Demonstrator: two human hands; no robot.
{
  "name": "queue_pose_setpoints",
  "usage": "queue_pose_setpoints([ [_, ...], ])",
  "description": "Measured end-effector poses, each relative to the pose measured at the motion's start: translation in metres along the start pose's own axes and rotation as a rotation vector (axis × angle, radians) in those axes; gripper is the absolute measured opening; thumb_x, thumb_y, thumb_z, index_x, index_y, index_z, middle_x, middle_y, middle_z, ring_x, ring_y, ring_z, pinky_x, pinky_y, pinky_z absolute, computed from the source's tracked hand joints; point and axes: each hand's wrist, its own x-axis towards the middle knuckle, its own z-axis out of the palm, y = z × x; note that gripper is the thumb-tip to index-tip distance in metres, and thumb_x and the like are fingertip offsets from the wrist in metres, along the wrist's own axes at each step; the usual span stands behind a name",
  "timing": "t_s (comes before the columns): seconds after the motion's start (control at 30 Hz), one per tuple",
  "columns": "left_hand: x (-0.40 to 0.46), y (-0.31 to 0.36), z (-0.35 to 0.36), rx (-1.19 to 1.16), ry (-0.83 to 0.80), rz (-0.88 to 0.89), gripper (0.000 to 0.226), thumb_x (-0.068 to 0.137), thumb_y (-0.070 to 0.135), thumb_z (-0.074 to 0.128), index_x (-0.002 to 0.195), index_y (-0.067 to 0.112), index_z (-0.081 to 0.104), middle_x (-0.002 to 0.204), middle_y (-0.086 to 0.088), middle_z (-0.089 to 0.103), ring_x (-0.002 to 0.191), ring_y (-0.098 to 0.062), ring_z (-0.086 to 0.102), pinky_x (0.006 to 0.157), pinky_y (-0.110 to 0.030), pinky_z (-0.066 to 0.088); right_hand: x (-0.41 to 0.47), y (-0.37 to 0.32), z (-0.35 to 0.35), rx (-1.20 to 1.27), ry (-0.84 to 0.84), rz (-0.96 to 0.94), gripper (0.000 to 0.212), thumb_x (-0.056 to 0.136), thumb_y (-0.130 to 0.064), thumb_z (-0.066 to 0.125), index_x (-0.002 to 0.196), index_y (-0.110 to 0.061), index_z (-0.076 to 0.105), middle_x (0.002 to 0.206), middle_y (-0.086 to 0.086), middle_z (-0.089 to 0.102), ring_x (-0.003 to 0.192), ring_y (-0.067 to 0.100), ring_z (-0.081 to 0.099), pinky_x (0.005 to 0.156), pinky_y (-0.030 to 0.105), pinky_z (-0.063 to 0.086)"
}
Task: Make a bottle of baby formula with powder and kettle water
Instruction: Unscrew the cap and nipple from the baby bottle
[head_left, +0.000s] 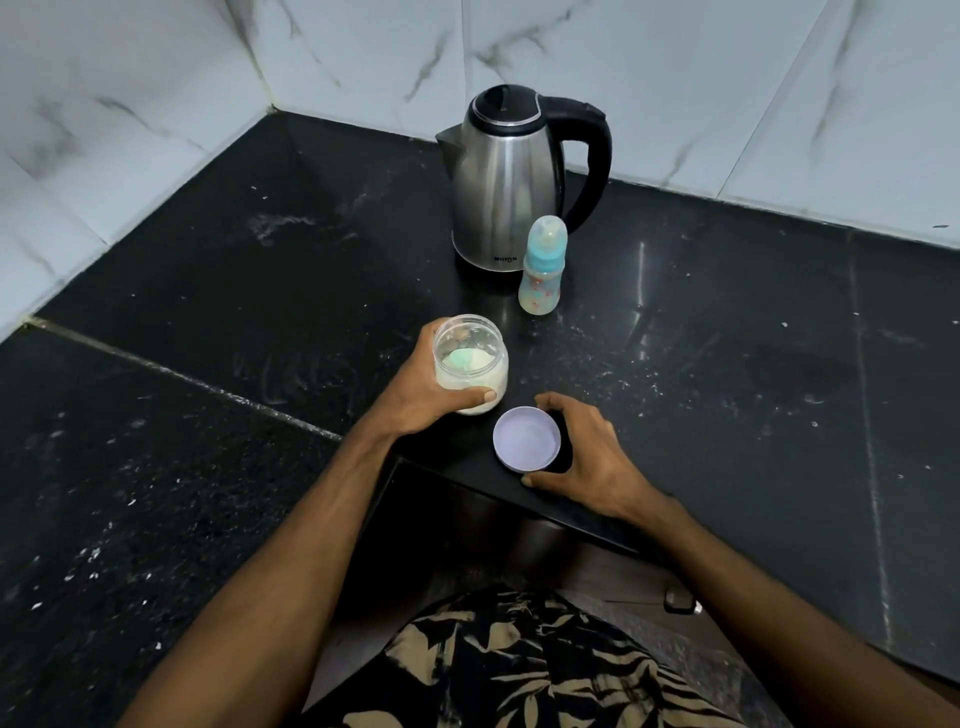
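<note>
Head view: the left hand has its grip clamped around the open powder jar, which stands near the front edge of the dark surface with a green scoop lying in the powder. The right hand curls round the jar lid, fingertips at its rim, right at the surface's front edge. A nudge there could send the lid off the edge. Tilting the uncapped jar could spill powder.

The baby bottle stands capped, touching or just in front of the steel kettle toward the back edge (its teat cap must come off before any filling). Reaching for the kettle could knock the bottle over.
</note>
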Motion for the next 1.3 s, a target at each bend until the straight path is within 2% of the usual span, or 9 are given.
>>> queue_pose_setpoints([
  [0.13,-0.001,0.004,-0.001,0.006,-0.008,-0.007,0.098,0.058,0.033,0.089,0.139,0.022,0.035,0.132,0.011,0.053,0.123,-0.002,0.051,0.105,-0.025,0.041,-0.001,0.009,-0.001,0.028,-0.089,0.024,0.102,0.063,-0.051,0.085,0.146,-0.031,0.031,0.144,-0.014,0.04,0.135,0.009,0.032,0.114,0.034,0.026],
  [0.3,0.0,0.009,-0.005,0.047,-0.04,-0.018,0.106,0.051,0.047,0.089,0.14,0.023,0.037,0.133,0.013,0.053,0.123,0.0,0.052,0.108,-0.032,0.042,0.002,0.009,-0.013,0.187,-0.063,0.065,0.087,0.08,-0.045,0.078,0.149,-0.028,0.028,0.146,-0.012,0.039,0.132,0.002,0.036,0.112,0.026,0.032],
  [0.43,0.002,0.018,-0.01,0.057,-0.046,-0.065,0.127,0.047,0.057,0.085,0.152,0.022,0.023,0.146,0.009,0.044,0.131,-0.004,0.044,0.113,-0.028,0.035,0.01,0.015,-0.021,0.252,-0.021,0.087,0.081,0.081,-0.047,0.076,0.146,-0.034,0.029,0.148,-0.015,0.038,0.136,0.003,0.037,0.113,0.028,0.034],
  [0.57,0.015,0.041,-0.017,0.055,0.025,-0.058,0.106,0.063,0.068,0.071,0.15,0.027,0.029,0.152,0.007,0.038,0.138,-0.007,0.036,0.113,-0.028,0.032,0.02,0.02,-0.029,0.281,0.027,0.096,0.079,0.08,-0.051,0.074,0.145,-0.035,0.032,0.147,-0.012,0.041,0.136,0.006,0.038,0.111,0.032,0.036],
  [0.7,0.053,0.069,-0.013,0.22,0.162,-0.018,0.077,0.081,0.051,0.074,0.143,0.02,0.042,0.14,0.002,0.051,0.125,-0.013,0.05,0.102,-0.031,0.043,0.03,0.022,-0.041,0.33,0.081,0.096,0.073,0.083,-0.042,0.076,0.143,-0.033,0.035,0.144,-0.01,0.044,0.135,0.006,0.04,0.109,0.029,0.036],
  [0.8,0.084,0.085,0.001,0.3,0.152,0.003,0.075,0.079,0.046,0.077,0.141,0.019,0.045,0.134,0.0,0.055,0.117,-0.015,0.055,0.099,-0.035,0.047,0.037,0.023,-0.05,0.354,0.105,0.097,0.071,0.084,-0.039,0.076,0.142,-0.033,0.035,0.143,-0.008,0.045,0.133,0.004,0.041,0.103,0.021,0.035],
  [0.9,0.11,0.089,0.016,0.37,0.141,-0.004,0.077,0.075,0.047,0.081,0.137,0.018,0.046,0.131,-0.002,0.057,0.114,-0.018,0.058,0.099,-0.043,0.049,0.045,0.025,-0.06,0.363,0.128,0.095,0.071,0.084,-0.038,0.076,0.142,-0.032,0.036,0.142,-0.006,0.046,0.133,0.004,0.041,0.105,0.024,0.038],
  [1.1,0.139,0.095,0.041,0.456,0.155,0.016,0.062,0.076,0.04,0.08,0.126,0.017,0.05,0.123,-0.001,0.06,0.108,-0.019,0.057,0.092,-0.041,0.049,0.062,0.029,-0.078,0.388,0.192,0.124,0.07,0.085,-0.032,0.076,0.143,-0.024,0.037,0.138,-0.004,0.048,0.127,0.003,0.043,0.09,0.003,0.034],
  [1.3,0.145,0.1,0.051,0.502,0.186,-0.006,0.055,0.077,0.036,0.079,0.121,0.015,0.052,0.119,-0.005,0.063,0.107,-0.026,0.06,0.086,-0.04,0.05,0.077,0.03,-0.093,0.413,0.249,0.127,0.068,0.085,-0.031,0.076,0.142,-0.022,0.039,0.134,-0.003,0.05,0.122,0.004,0.045,0.092,0.01,0.037],
])
